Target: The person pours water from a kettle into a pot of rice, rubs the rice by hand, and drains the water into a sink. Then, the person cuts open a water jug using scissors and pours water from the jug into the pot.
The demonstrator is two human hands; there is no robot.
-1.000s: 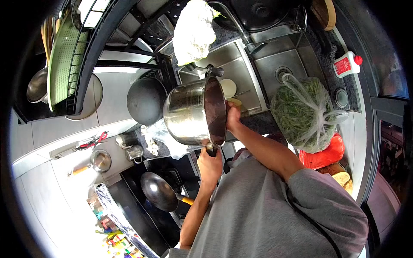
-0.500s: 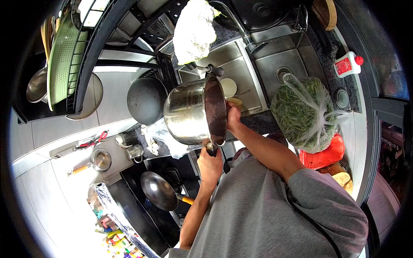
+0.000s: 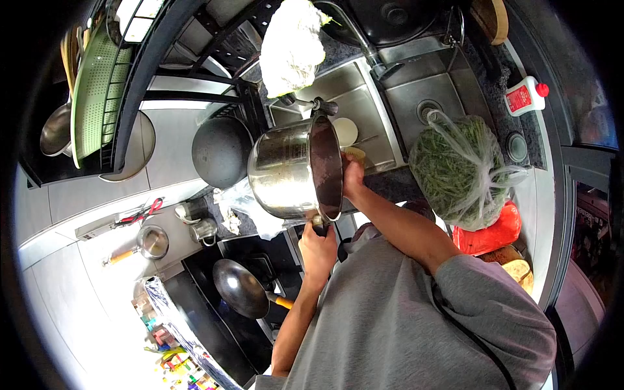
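Note:
A large steel cooking pot [image 3: 279, 172] is tipped on its side over the counter edge by the sink, its dark inside [image 3: 326, 166] turned right. My left hand [image 3: 317, 250] is closed around its short black handle at the near end. Another black handle [image 3: 324, 106] shows at the far end. My right hand [image 3: 353, 177] is closed beside the pot's rim, with its fingers partly hidden. A small tan object [image 3: 355, 155] shows just beyond those fingers, too covered to name. A pale round dish [image 3: 345, 132] lies in the left sink basin [image 3: 354, 84].
A clear bag of green leaves [image 3: 458, 172] sits right of my right arm, with a red bag [image 3: 491, 229] below it. The faucet [image 3: 380, 65] reaches over the sink. A wok [image 3: 240, 288] stands on the stove [image 3: 211, 328]. A red-capped bottle [image 3: 525, 97] is at far right.
The tan object by my right hand has shifted very slightly. The pot and my left hand stay almost where they were.

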